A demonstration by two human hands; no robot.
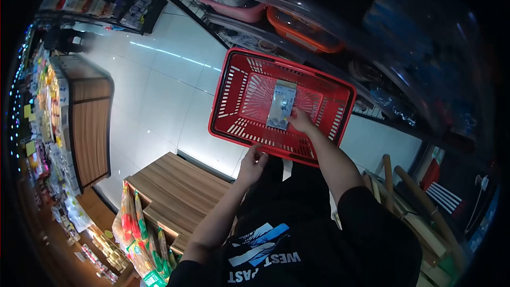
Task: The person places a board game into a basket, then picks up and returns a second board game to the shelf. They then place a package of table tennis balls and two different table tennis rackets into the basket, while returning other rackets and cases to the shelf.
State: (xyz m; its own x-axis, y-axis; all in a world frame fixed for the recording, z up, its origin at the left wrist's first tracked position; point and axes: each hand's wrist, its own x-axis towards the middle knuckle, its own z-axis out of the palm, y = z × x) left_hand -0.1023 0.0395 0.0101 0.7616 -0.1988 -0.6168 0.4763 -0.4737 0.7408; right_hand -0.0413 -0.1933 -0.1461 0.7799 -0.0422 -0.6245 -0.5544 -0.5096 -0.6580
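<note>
A red plastic shopping basket (281,154) with slotted sides is in front of my body, black handles lying along its rim. Inside, a flat pack with a clear front and pale blue-white print (281,105) lies on the basket floor. My right hand (301,120) reaches over the near rim into the basket, its fingers closed at the lower right edge of the pack. Just outside the near rim is my left hand (253,163), fingers loosely bent and thumb apart, with nothing seen in it. Whether its fingertips touch the rim is hard to tell.
Beyond the basket runs a dark shelf rack with a pink basin (234,8) and an orange basin (303,29). A low wooden stand (183,180) is at my left, beside bagged long goods (139,234). Wooden poles (406,180) lean on the right. Stocked display counters line the left.
</note>
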